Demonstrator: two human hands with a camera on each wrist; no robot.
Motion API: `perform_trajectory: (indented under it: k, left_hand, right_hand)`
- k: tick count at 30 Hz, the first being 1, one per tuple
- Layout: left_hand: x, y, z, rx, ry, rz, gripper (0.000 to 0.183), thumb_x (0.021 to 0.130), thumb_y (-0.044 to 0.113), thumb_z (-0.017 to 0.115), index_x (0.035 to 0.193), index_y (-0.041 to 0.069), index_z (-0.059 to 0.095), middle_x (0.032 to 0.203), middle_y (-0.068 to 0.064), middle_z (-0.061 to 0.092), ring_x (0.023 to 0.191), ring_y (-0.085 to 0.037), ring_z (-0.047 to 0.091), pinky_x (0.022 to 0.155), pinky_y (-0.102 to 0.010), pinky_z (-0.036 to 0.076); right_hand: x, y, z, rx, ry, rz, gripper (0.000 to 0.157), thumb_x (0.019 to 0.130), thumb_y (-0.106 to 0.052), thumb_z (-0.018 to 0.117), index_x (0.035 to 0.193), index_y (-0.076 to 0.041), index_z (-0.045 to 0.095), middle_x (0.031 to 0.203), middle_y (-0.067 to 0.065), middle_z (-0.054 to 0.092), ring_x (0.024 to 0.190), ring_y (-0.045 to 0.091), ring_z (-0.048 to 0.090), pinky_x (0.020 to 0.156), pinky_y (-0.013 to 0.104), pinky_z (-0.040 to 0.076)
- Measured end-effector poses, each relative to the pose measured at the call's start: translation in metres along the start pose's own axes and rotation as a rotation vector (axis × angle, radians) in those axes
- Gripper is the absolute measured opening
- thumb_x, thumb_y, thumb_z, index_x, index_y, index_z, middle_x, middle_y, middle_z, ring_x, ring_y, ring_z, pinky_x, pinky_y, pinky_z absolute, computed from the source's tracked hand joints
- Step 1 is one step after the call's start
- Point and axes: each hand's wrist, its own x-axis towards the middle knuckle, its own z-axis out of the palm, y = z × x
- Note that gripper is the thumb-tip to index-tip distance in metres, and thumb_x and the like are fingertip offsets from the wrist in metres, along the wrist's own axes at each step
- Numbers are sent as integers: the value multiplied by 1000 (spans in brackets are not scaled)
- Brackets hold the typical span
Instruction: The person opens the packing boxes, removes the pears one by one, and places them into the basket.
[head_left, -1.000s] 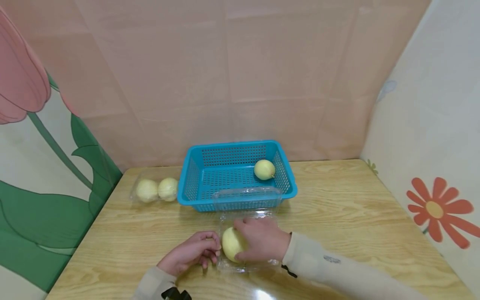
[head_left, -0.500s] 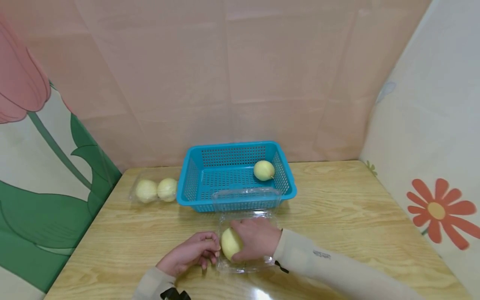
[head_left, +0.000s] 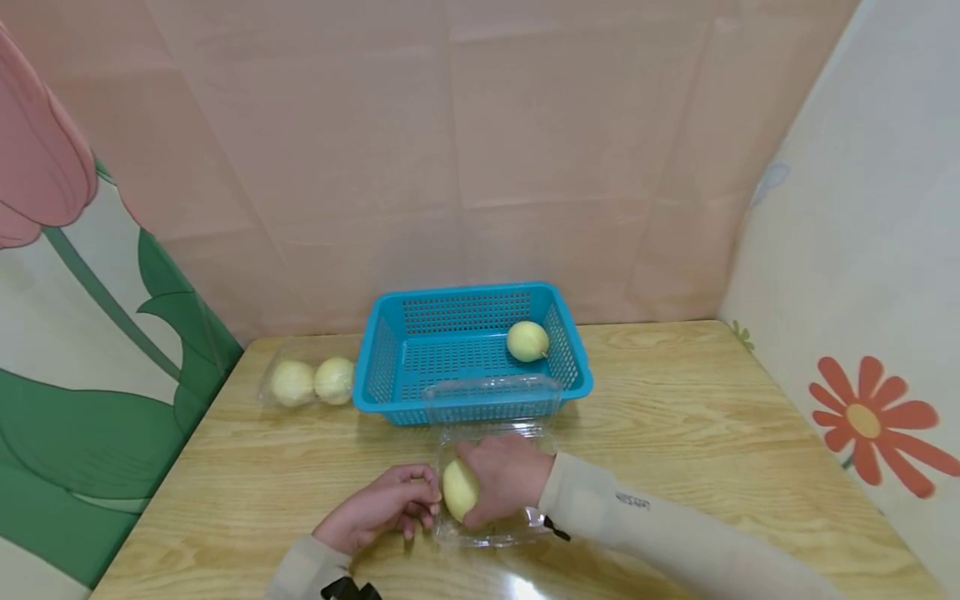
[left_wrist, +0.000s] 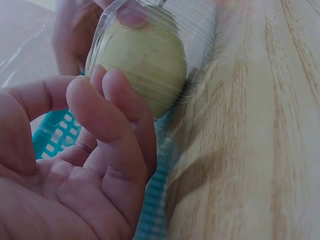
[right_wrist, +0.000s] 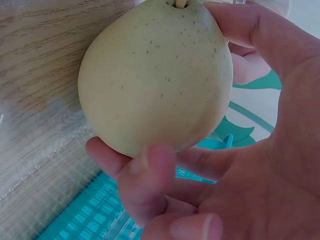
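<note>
My right hand [head_left: 510, 475] grips a pale yellow pear [head_left: 459, 490] inside the left part of an open clear plastic clamshell box [head_left: 487, 540]. In the right wrist view, the speckled pear [right_wrist: 155, 80] has its stem at the top, with thumb and fingers curled round it. At the box's left side, my left hand [head_left: 390, 504] pinches the rim between thumb and fingertip. Through the clear wall in the left wrist view, the pear [left_wrist: 142, 62] shows just beyond the left hand [left_wrist: 95, 150]. The raised lid [head_left: 491, 400] leans against the blue basket.
Behind the box stands a blue perforated basket [head_left: 450, 292] with one pear [head_left: 528, 342] at its right end. To its left, a clear box holds two pears [head_left: 292, 383] on the wooden table [head_left: 675, 400]. Cloth-like walls close off the back and sides.
The right hand and its pear have shifted slightly left within the box, towards its left wall. My left hand has stayed at the rim.
</note>
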Motion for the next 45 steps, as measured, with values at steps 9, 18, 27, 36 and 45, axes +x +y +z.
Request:
perform_trajectory:
  k: [9,18,27,36,45]
  left_hand:
    - [2,-2,-1,-11,2,-14,6,89,12,61,87,14,56,79,-1,63,66,-11,59,47,-20,44]
    - [1,-2,0,-19,-2,0,7,91,12,62,87,13,56,79,0,63,65,-10,58,48,-20,44]
    - [1,-1,1,-24,7,15,8,89,12,62,87,13,55,77,0,64,65,-10,59,48,-20,44]
    - [-1,-4,1,-27,-1,22,7,91,10,60,88,13,55,78,0,64,65,-9,59,49,-20,45]
    - [-1,-1,0,-26,15,10,7,91,9,60,87,12,56,78,-1,64,65,-10,58,49,-20,44]
  right_hand:
    - [1,1,0,-52,-2,-7,56,62,-53,83,97,-20,55,70,-10,52,58,6,49,50,24,41]
    - [-4,10,-1,-26,9,-3,57,62,-52,83,100,-19,58,72,-10,54,60,7,50,52,25,42]
    - [-16,21,-12,10,52,-2,61,61,-50,82,106,-16,59,76,-9,57,66,9,53,58,29,45]
    - [-32,30,-22,38,98,2,72,61,-48,82,118,-11,60,80,-8,59,69,10,55,59,31,46]
    - [-46,40,-28,68,164,-2,71,63,-47,81,121,-11,59,85,-8,62,74,9,57,62,29,47]
